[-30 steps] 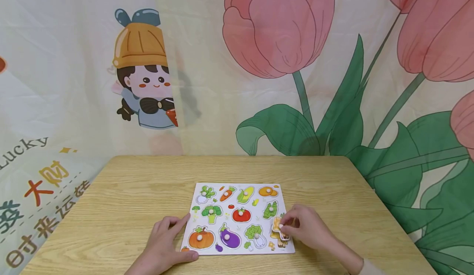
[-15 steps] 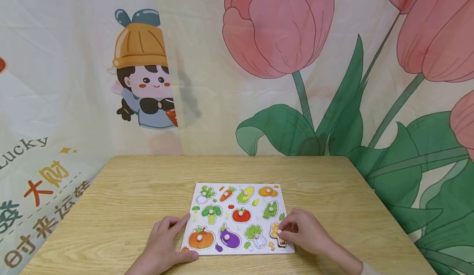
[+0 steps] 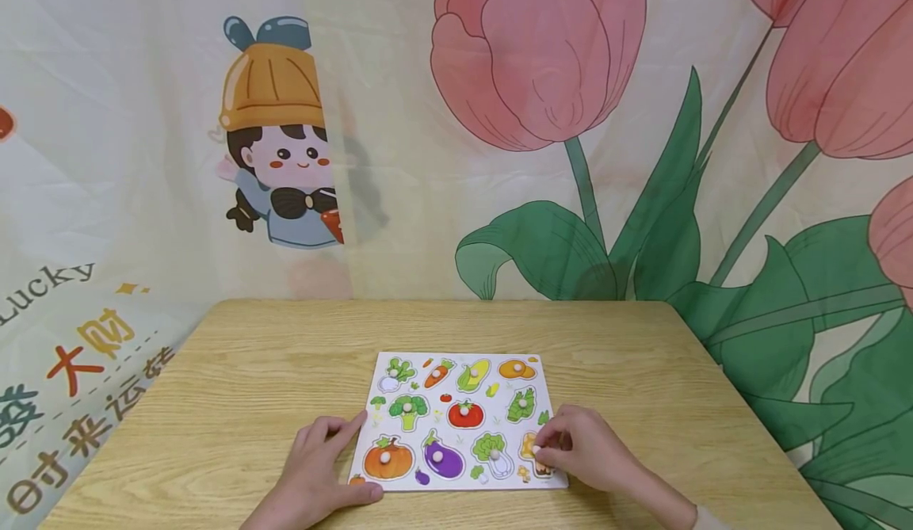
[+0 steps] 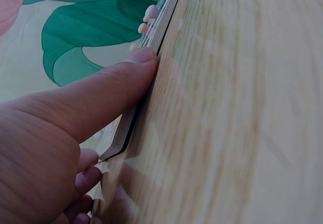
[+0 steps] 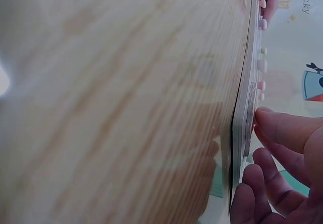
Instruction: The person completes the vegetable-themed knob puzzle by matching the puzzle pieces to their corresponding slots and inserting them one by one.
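A: A wooden worktop (image 3: 235, 379) stands before a tulip-print curtain (image 3: 642, 158). What lies on it?

B: A vegetable peg puzzle board (image 3: 456, 419), near the front edge.

A: And the hands?

B: The left hand (image 3: 314, 474) lies flat at the board's 7 o'clock corner, probably steadying it. The right hand (image 3: 581, 447) pinches the peg of a puzzle piece (image 3: 531, 451) at 4 o'clock. Bare wood is open on both sides.

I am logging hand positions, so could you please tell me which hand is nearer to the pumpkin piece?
Left. The left hand rests at the board's near-left corner, just beside the pumpkin piece. The right hand is at the opposite, right edge.
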